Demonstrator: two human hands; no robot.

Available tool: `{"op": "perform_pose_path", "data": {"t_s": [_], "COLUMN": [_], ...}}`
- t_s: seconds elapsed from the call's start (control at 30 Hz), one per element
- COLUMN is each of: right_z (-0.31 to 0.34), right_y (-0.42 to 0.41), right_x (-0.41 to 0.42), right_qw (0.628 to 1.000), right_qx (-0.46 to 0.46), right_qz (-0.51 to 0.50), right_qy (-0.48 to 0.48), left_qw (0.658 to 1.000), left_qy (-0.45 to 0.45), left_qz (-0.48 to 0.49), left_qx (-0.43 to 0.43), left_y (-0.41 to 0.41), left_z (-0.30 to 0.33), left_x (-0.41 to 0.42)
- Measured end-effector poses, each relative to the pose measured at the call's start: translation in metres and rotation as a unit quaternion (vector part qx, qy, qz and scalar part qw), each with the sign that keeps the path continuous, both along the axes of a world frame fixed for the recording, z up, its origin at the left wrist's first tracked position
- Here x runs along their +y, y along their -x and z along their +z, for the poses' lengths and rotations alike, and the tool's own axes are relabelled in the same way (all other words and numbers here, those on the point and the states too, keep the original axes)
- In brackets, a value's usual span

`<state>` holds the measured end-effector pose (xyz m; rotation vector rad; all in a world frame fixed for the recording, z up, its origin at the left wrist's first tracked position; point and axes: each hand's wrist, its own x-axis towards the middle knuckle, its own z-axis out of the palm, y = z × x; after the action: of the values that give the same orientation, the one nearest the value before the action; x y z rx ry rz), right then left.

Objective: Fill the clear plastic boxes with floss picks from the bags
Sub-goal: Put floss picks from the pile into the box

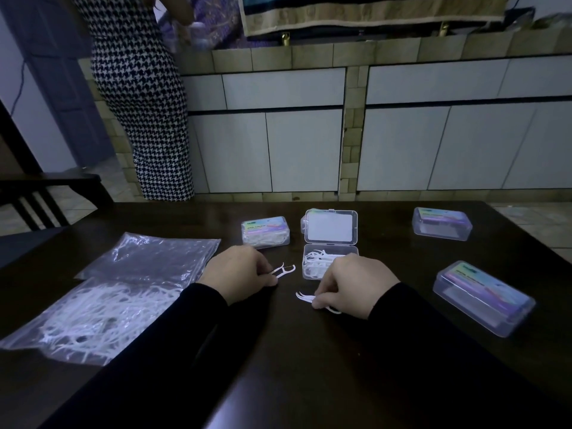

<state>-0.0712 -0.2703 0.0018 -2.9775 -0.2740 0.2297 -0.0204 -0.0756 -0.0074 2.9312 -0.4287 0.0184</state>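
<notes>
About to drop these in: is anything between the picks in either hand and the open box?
Nothing visible. The open box sits just ahead with its lid up; bare table lies between it and the picks held by the left hand and right hand.

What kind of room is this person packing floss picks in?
Probably a home kitchen or dining area. A dark wooden table faces a tiled counter with white cabinet doors beneath it, a dark wooden chair stands at the left, and another person in a houndstooth dress stands at the counter.

Dim, bluish light; wide-angle bending at edges.
</notes>
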Motion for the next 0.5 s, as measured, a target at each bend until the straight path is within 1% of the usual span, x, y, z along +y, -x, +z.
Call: {"op": "perform_pose_path", "data": {"t_s": [0.1,0.2,0.27,0.4,0.5], "right_z": [0.001,0.001,0.000,-0.008,-0.011], "right_y": [0.003,0.003,0.003,0.007,0.010], "right_x": [0.002,0.006,0.010,0.022,0.023], "right_qw": [1.000,0.999,0.998,0.983,0.972], "right_qx": [-0.009,-0.036,-0.027,-0.052,-0.076], "right_qz": [0.003,0.009,0.011,0.048,0.067], "right_qy": [0.004,0.038,0.064,0.167,0.213], "left_qw": [1.000,0.999,0.998,0.991,0.989], "left_qy": [-0.014,-0.032,-0.057,-0.130,-0.140], "left_qz": [0.010,0.005,-0.007,-0.030,-0.025], "left_qx": [-0.016,-0.029,-0.032,0.016,0.033], "left_y": [0.004,0.007,0.009,0.008,0.009], "left_z": [0.001,0.002,0.002,-0.008,-0.010], "left_x": [-0.004,-0.009,-0.012,-0.014,-0.015]}}
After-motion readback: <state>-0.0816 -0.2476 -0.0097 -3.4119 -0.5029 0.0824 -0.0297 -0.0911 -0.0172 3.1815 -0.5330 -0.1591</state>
